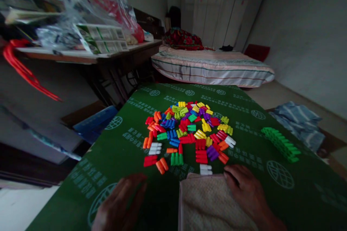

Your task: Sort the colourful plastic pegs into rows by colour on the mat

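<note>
A heap of several small plastic blocks (188, 133) in red, yellow, blue, green, orange, purple and white lies in the middle of a green tablecloth (130, 144). A joined row of green blocks (282, 144) lies apart at the right. My left hand (120, 202) rests flat on the cloth near the front edge, fingers stretched out, holding nothing. My right hand (249, 191) lies on a beige towel (208, 205) just below the heap, fingers bent over the towel's top corner beside a white block (205, 169).
A wooden desk (89, 56) with boxes and plastic bags stands at the left. A bed (211, 66) with a striped cover is behind the table. Blue cloth (298, 122) lies on the floor at the right. A white wardrobe (217, 7) stands at the back.
</note>
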A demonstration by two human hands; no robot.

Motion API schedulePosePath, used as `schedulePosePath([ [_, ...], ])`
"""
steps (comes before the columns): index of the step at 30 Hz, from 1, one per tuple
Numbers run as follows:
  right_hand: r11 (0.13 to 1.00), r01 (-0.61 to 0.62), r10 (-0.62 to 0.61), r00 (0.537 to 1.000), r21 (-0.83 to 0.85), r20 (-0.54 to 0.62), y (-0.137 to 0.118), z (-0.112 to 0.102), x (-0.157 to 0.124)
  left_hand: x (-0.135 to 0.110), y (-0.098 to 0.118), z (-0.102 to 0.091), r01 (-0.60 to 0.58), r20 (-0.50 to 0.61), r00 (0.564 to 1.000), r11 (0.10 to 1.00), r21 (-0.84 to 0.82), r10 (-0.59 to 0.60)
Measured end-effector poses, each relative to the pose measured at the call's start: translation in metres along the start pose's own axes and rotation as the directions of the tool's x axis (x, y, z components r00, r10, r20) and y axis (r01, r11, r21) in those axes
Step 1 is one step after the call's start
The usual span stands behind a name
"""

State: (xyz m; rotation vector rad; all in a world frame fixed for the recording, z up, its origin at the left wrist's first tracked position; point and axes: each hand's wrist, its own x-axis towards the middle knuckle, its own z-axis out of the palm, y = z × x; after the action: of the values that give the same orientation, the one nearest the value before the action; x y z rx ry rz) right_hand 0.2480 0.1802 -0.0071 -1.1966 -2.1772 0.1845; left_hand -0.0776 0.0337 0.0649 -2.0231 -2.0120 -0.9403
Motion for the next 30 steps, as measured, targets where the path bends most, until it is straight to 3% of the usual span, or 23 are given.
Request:
schedulePosePath([
  [2,0.995,-0.063,0.061,0.998,0.079,0.035,-0.002,-0.003,0.012,0.023,-0.026,-0.005,0.117,-0.04,0.993,0.991,0.068,-0.114],
  [5,0.988,-0.096,0.088,0.994,0.123,0.067,-0.014,-0.004,0.049,0.061,-0.067,-0.003,0.357,0.078,0.918,0.896,0.265,-0.389],
  [10,0.997,-0.067,0.073,0.975,-0.038,0.209,-0.049,0.017,0.141,0.106,-0.119,0.021,0.39,0.118,0.88,0.843,0.371,-0.459],
  [15,0.96,-0.067,0.164,0.923,-0.273,0.348,-0.075,0.052,0.208,0.125,-0.145,0.041,0.47,0.04,0.84,0.763,0.444,-0.541],
  [23,0.93,-0.094,0.241,0.886,-0.355,0.396,-0.083,0.074,0.226,0.129,-0.148,0.052,0.518,0.023,0.794,0.697,0.497,-0.607],
  [27,0.928,-0.106,0.248,0.891,-0.357,0.381,-0.084,0.069,0.225,0.131,-0.141,0.047,0.506,0.049,0.796,0.706,0.496,-0.604],
  [30,0.952,-0.089,0.188,0.926,-0.293,0.328,-0.083,0.056,0.217,0.135,-0.145,0.044,0.498,0.071,0.798,0.722,0.48,-0.598],
])
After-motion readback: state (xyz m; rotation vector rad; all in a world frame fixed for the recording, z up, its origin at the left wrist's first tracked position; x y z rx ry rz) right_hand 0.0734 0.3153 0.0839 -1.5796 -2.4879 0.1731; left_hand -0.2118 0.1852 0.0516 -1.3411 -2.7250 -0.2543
